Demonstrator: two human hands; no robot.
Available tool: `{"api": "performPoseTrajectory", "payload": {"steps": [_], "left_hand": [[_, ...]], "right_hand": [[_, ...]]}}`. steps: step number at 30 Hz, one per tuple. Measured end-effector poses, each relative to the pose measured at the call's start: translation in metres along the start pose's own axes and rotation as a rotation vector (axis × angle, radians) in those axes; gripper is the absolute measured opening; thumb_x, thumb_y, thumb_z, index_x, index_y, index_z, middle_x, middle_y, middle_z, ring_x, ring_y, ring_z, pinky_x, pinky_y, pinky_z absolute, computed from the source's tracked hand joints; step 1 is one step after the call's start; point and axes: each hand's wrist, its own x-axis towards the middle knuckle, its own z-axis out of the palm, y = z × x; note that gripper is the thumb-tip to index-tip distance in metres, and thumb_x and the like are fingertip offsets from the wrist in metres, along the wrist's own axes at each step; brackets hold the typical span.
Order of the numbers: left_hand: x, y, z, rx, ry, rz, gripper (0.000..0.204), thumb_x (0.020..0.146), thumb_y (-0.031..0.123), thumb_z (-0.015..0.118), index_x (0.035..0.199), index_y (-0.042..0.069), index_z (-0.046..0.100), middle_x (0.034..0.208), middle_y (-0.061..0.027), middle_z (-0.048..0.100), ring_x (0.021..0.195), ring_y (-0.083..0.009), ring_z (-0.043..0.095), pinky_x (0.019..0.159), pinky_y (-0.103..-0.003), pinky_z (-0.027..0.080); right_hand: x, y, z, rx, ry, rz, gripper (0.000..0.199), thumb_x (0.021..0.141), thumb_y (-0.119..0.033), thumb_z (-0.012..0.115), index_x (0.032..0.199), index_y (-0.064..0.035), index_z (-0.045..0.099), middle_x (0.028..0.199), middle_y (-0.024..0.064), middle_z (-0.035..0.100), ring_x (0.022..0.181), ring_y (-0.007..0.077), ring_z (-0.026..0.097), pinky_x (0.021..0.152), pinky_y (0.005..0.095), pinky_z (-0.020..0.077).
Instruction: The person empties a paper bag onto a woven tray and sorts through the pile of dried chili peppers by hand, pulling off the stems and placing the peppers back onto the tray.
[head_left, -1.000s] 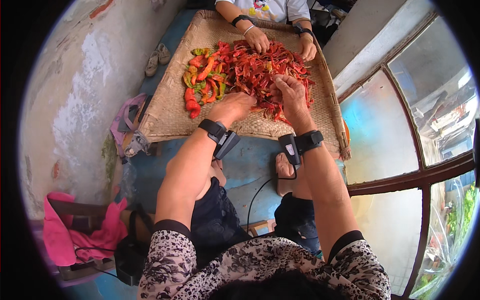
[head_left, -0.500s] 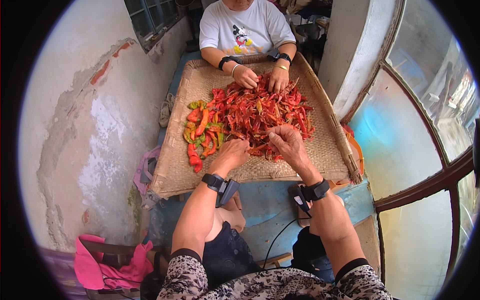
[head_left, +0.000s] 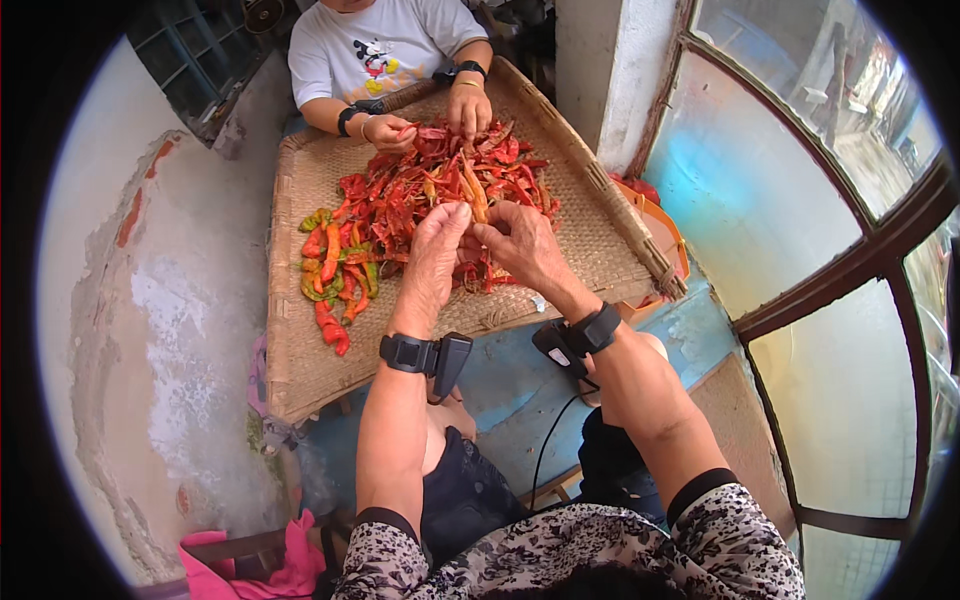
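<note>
A woven flat basket (head_left: pixel 300 350) holds a heap of red chili peppers (head_left: pixel 420 190), with a smaller cluster of green and orange peppers (head_left: pixel 330 265) at its left. My left hand (head_left: pixel 435 250) and my right hand (head_left: pixel 520 245) are raised together above the near side of the heap. Their fingertips meet on one orange-red chili pepper (head_left: pixel 476 200), which both hands grip. Black bands with small devices sit on both my wrists. Across the basket, another person in a white shirt has both hands (head_left: pixel 430 120) in the far side of the heap.
The basket rests on a blue surface (head_left: pixel 510 380). A peeling wall (head_left: pixel 150 330) runs along the left, a window with a dark frame (head_left: pixel 830 290) on the right. An orange container (head_left: pixel 665 225) sits behind the basket's right rim. Pink cloth (head_left: pixel 250 565) lies at lower left.
My hands have lifted from the heap and come together on a single pepper. The view has tilted up, bringing the other person further into view.
</note>
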Motion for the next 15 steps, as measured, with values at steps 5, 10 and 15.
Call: {"api": "performPoseTrajectory", "payload": {"steps": [5,10,15], "left_hand": [[0.008,-0.003,0.014,0.23,0.041,0.011,0.028,0.093,0.032,0.056,0.101,0.006,0.058,0.079,0.0005,0.06,0.071,-0.0069,0.055,0.066,-0.023,0.048],[-0.001,-0.017,0.014,0.615,-0.05,0.132,0.019,0.085,0.02,0.06,0.088,0.002,0.062,0.069,-0.0016,0.06,0.063,-0.0091,0.056,0.059,-0.026,0.046],[-0.01,-0.029,0.018,0.867,-0.15,0.111,0.02,0.086,0.019,0.06,0.095,0.002,0.061,0.074,-0.0017,0.059,0.069,-0.0096,0.056,0.064,-0.027,0.046]], "right_hand": [[0.024,0.013,-0.052,1.092,0.227,0.309,0.014,0.09,-0.019,0.06,0.087,-0.0061,0.056,0.07,0.0007,0.057,0.057,0.0102,0.055,0.048,0.0211,0.0433],[0.03,0.052,-0.083,1.498,0.573,0.414,0.012,0.092,-0.018,0.055,0.09,-0.006,0.052,0.077,0.0065,0.06,0.065,0.0148,0.058,0.056,0.0258,0.049],[0.023,0.095,-0.117,1.69,0.758,0.557,0.021,0.095,-0.023,0.049,0.097,-0.0019,0.05,0.088,0.0135,0.062,0.07,0.0201,0.06,0.06,0.0277,0.0509]]}}
